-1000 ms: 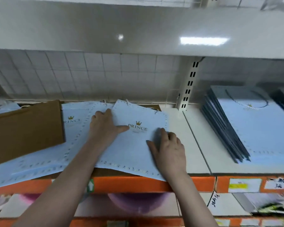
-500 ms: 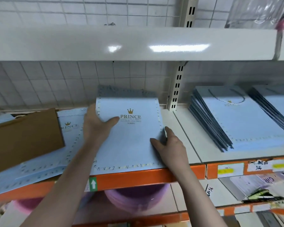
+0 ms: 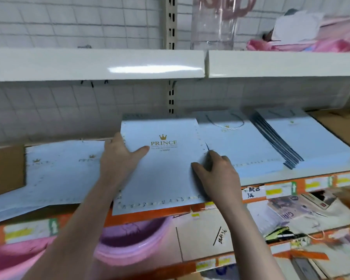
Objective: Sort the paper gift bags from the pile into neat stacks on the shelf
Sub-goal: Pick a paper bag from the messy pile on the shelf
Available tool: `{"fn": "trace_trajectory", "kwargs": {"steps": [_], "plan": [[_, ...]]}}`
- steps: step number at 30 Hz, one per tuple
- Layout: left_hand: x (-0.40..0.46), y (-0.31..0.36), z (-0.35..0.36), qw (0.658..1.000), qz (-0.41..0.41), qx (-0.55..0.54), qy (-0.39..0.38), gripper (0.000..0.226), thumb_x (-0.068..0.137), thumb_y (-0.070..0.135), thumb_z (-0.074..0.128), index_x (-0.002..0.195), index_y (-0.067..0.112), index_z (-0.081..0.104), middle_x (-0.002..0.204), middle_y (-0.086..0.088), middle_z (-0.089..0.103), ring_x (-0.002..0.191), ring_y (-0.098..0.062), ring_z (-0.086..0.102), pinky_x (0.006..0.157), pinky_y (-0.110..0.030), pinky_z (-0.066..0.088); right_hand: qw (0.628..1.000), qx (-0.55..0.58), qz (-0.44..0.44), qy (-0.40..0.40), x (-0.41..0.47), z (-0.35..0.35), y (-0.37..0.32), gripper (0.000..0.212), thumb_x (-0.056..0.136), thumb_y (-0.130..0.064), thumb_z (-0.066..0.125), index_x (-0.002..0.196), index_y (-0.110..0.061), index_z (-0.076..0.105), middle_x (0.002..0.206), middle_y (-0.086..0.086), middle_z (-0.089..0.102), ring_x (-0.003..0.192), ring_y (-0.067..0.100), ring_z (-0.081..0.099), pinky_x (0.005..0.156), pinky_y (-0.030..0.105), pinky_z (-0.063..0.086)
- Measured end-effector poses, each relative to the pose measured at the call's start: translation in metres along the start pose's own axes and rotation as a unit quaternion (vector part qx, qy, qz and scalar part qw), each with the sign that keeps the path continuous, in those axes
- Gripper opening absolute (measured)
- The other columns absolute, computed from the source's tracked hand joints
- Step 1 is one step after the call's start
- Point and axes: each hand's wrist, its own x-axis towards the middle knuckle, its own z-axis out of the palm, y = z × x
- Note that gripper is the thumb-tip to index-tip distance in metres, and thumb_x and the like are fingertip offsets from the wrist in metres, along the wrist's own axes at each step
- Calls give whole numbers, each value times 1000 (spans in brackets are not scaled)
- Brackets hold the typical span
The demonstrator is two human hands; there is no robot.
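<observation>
A light blue paper gift bag with a gold crown and the word PRINCE lies flat over the shelf's orange front edge. My left hand grips its left edge, thumb on top. My right hand grips its right edge. To the left lies a loose pile of the same blue bags. A flat stack of blue bags sits just right of the held bag, touching it. Another neat stack lies further right.
A brown cardboard piece lies at the left end, another at the right. The white shelf above carries a clear vase and pink goods. Below are a pink basin and other bags.
Both hands have straightened the bag and carried it to the right, from the loose pile up against the flat stack. The camera has tilted up and turned right.
</observation>
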Motion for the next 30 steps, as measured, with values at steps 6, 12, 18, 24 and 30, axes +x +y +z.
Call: {"fn": "trace_trajectory", "kwargs": {"steps": [6,12,18,24,30], "plan": [[-35,78,91,1000,12,1,9,67,62,58,64,112,14,58,111,-8,62,103,-26,56,80,-35,46,1000,-4,-12,9,24,-80,96,28,87,-37,57,87,-16,39,90,4,45,83,30,48,65,32,30],[-59,150,170,999,-25,28,20,51,75,39,72,106,3,53,108,-18,55,96,-33,52,70,-30,32,999,-27,-21,6,57,-141,174,30,88,-37,56,97,-10,47,93,5,43,92,34,52,71,35,36],[-59,167,198,995,-32,80,44,56,76,40,72,109,-1,51,109,-20,52,102,-36,50,73,-33,33,999,0,-42,-14,82,-145,205,27,88,-34,57,87,-12,41,89,5,42,77,27,45,66,31,33],[-36,157,203,991,-32,120,51,58,79,43,69,114,0,49,111,-19,51,108,-34,46,81,-36,36,997,44,-53,-40,106,-122,202,21,86,-25,57,85,-10,44,83,2,41,74,25,43,64,30,32],[7,143,209,983,-16,172,56,60,79,46,68,107,-4,53,108,-25,54,107,-37,46,87,-40,36,997,35,-46,-47,140,-96,190,22,86,-26,57,87,-9,44,88,4,40,75,25,44,66,30,36]]}}
